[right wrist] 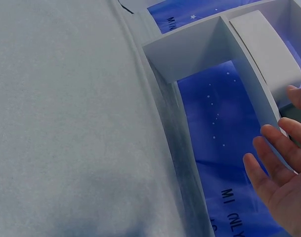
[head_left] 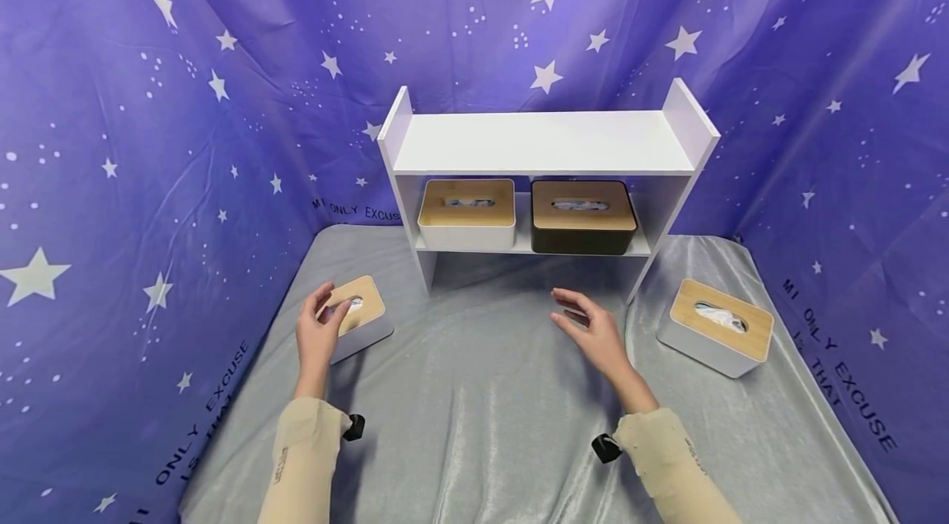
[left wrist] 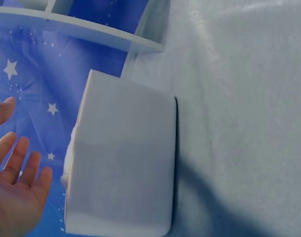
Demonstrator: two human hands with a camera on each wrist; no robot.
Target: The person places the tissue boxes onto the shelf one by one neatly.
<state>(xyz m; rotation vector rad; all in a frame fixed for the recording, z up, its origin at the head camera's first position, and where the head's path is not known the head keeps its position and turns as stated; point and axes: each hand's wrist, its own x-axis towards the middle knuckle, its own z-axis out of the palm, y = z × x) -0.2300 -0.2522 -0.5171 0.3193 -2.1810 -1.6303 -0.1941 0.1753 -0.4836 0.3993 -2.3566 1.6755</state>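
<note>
My left hand (head_left: 319,330) hovers beside a white tissue box (head_left: 365,336) with a wooden lid, at the left of the table. Its fingers are relaxed, and the left wrist view shows a gap between this hand (left wrist: 17,187) and the top of the box (left wrist: 123,158). A bit of white tissue pokes out of the slot there. With fingers spread and nothing in them, my right hand (head_left: 596,334) is in the air in front of the shelf (head_left: 541,142). A second white tissue box (head_left: 712,351) with a wooden lid sits on the table to its right.
On the lower tier of the white shelf stand a white tissue box (head_left: 467,237) and, right of it, a black one (head_left: 582,241), both wood-lidded. Grey cloth (head_left: 489,392) covers the table. A purple star-print curtain (head_left: 474,30) surrounds it at the back and sides.
</note>
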